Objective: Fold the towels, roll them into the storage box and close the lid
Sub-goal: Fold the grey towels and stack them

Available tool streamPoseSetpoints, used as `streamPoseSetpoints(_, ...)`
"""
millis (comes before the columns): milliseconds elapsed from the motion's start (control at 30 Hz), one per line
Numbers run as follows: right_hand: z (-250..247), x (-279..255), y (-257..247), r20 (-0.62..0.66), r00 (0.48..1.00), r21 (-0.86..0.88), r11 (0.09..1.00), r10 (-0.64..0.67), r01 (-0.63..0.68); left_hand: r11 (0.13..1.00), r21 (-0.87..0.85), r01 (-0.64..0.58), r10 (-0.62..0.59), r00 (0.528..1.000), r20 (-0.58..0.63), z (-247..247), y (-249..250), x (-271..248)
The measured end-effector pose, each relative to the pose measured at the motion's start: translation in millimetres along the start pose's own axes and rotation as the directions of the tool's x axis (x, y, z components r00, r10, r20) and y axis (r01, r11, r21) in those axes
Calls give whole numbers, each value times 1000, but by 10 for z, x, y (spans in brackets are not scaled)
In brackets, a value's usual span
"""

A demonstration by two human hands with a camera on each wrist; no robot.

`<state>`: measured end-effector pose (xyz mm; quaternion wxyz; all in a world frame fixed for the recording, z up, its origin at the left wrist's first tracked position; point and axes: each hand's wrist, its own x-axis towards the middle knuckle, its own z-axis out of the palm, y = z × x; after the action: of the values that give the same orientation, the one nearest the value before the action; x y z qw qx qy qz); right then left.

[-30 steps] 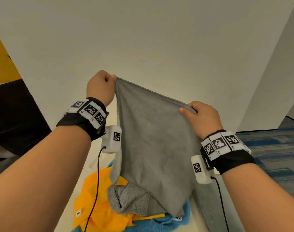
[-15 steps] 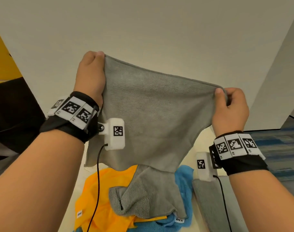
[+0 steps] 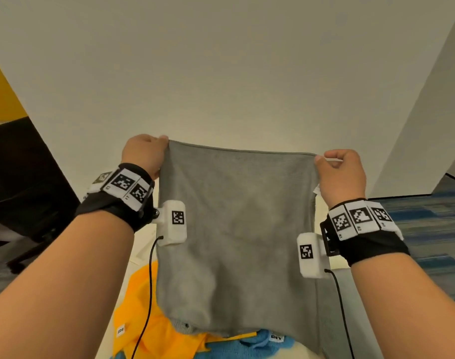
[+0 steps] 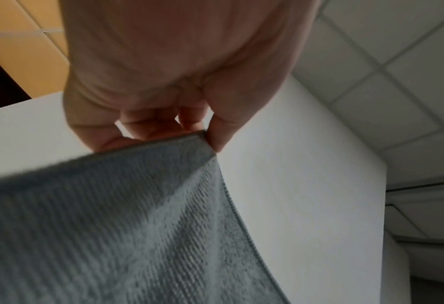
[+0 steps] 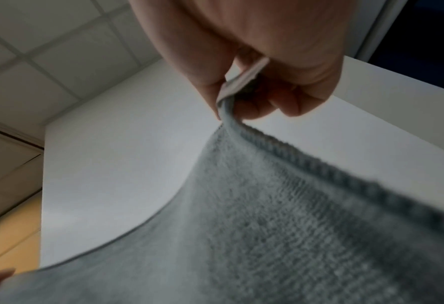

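A grey towel (image 3: 236, 229) hangs stretched flat in the air between both hands. My left hand (image 3: 146, 154) pinches its upper left corner, and the left wrist view shows thumb and fingers of that left hand (image 4: 205, 135) nipping the grey towel (image 4: 111, 226) at its corner. My right hand (image 3: 338, 169) pinches the upper right corner, with a white label sticking out of the right hand (image 5: 241, 98) above the grey towel (image 5: 293, 226). Below lie a yellow towel (image 3: 154, 330) and a blue towel (image 3: 249, 345). The storage box is hidden from every view.
A white wall (image 3: 221, 73) stands straight ahead. A dark chair (image 3: 27, 190) is at the left, and blue patterned carpet (image 3: 428, 229) at the right. Another grey cloth (image 3: 332, 320) lies at the lower right, partly behind the hanging towel.
The hands have spread apart and levelled out, pulling the towel's top edge taut and straight. The towel's bunched lower part has lifted off the pile and now hangs flat.
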<state>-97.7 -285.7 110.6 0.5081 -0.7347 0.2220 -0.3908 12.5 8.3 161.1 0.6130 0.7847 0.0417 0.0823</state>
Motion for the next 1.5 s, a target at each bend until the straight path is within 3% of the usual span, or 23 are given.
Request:
streamPoseSetpoints(167, 158, -85, 1, 151, 985, 78, 992, 87, -99, 996, -74, 44, -36, 994, 108, 179, -113, -158)
streamPoseSetpoints(300, 322, -250, -72, 266, 958, 180, 971, 104, -155, 994, -92, 65, -37, 960, 277, 360, -114, -418)
streamPoseSetpoints(400, 409, -351, -115, 332, 940, 164, 976, 82, -143, 992, -96, 79, -33, 913, 407, 491, -110, -601)
streamPoseSetpoints(500, 436, -418, -161, 355, 935, 87, 996, -6, -27, 991, -92, 94, -39, 879, 475, 565, -104, -708)
streamPoseSetpoints(667, 471, -511, -223, 393, 918, 67, 997, -48, 24, 988, -107, 115, -43, 854, 518, 617, -98, -783)
streamPoseSetpoints(1000, 494, -594, -295, 434, 887, 103, 987, -155, 122, 969, -198, 146, -35, 878, 478, 625, -96, -816)
streamPoseSetpoints(1200, 464, -599, -314, 441, 877, 128, 981, -189, 147, 961, -203, 189, -60, 856, 514, 577, -24, -843)
streamPoseSetpoints(1400, 448, -554, -260, 404, 889, 72, 976, -217, 206, 989, -82, 120, -41, 772, 634, 517, 17, -881)
streamPoseSetpoints(1500, 429, -520, -266, 403, 879, 53, 965, -257, 258, 1000, -28, 10, 10, 785, 619, 501, -12, -878)
